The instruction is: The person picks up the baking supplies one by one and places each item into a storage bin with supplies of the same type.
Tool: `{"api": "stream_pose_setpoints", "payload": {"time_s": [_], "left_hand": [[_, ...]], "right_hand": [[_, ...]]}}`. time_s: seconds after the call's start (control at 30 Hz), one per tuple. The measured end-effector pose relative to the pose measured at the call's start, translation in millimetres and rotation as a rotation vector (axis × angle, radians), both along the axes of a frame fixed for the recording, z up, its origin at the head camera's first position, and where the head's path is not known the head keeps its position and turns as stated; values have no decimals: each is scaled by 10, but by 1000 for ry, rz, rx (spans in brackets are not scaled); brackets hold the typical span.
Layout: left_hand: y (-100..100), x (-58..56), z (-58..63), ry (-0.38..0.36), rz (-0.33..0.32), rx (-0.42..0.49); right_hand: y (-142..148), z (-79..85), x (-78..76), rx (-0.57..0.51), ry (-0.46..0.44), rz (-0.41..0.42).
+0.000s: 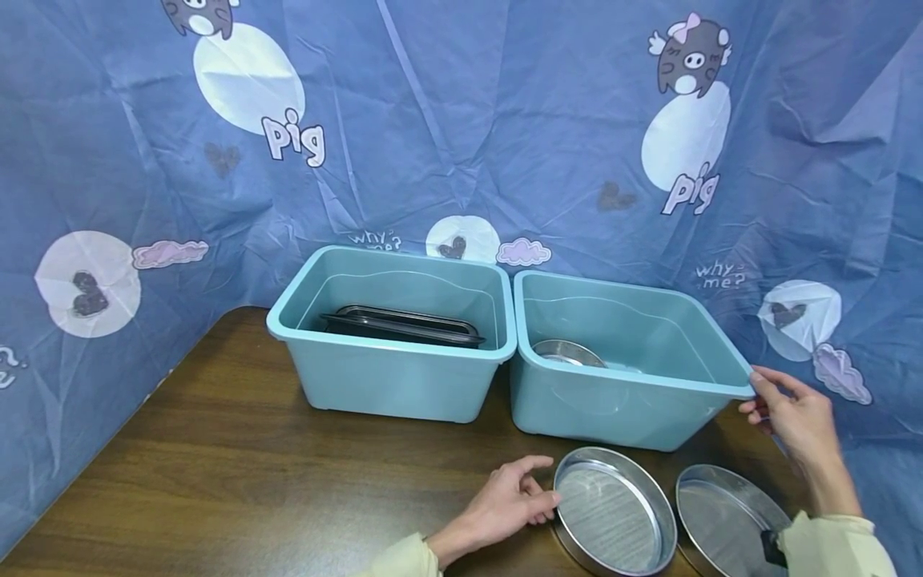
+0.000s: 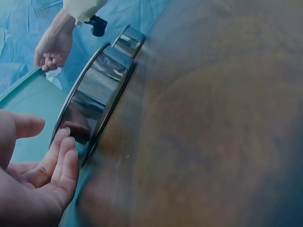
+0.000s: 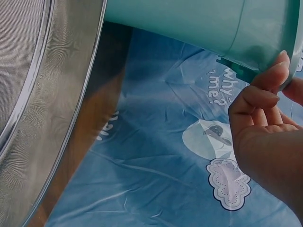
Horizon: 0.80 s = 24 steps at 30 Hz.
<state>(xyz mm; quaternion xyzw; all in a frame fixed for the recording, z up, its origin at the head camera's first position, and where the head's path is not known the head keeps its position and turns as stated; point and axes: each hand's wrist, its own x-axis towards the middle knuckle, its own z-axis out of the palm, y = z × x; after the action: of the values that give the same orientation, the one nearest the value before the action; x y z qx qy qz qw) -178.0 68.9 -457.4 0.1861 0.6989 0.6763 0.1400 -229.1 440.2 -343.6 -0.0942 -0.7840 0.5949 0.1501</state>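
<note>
My right hand [image 1: 800, 413] pinches the front right corner of the right-hand teal bin's rim [image 1: 642, 381] between thumb and fingers; the right wrist view shows the thumb and forefinger on that rim [image 3: 289, 71]. Beside a round metal sieve [image 1: 613, 513] on the table, my left hand [image 1: 505, 501] has its thumb and forefinger spread apart. Its fingertips [image 2: 71, 142] are right at the sieve's shiny side wall [image 2: 102, 85] in the left wrist view. A second round sieve [image 1: 728, 513] lies to the right, partly covered by my right sleeve.
Inside the right bin sits another round metal piece [image 1: 570, 353], partly hidden by the front wall. The left teal bin [image 1: 389, 381] stands against it, holding black trays [image 1: 404, 324]. Both are on a brown wooden table [image 1: 216, 473], with a blue printed cloth [image 1: 461, 120] behind.
</note>
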Motion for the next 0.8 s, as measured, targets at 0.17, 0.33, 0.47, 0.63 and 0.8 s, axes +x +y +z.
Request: {"api": "stream_pose_setpoints", "payload": {"time_s": [0.17,0.33,0.47,0.63,0.8], "left_hand": [[22,6,-10,13,17,-18],[44,8,-22,4,19,-11],[73,15,-33,-11,18,-1],[101,22,-35,-21,28,5],[106,24,-25,-31,30,14]], "right_hand": [[-1,-14,-3,-26,16,8],[0,-25,-1,10,17,-1],[-5,-25,7,34,24,-13],[-30,-35,1,58,37,-45],[-51,-44,-16,120,23,-78]]}}
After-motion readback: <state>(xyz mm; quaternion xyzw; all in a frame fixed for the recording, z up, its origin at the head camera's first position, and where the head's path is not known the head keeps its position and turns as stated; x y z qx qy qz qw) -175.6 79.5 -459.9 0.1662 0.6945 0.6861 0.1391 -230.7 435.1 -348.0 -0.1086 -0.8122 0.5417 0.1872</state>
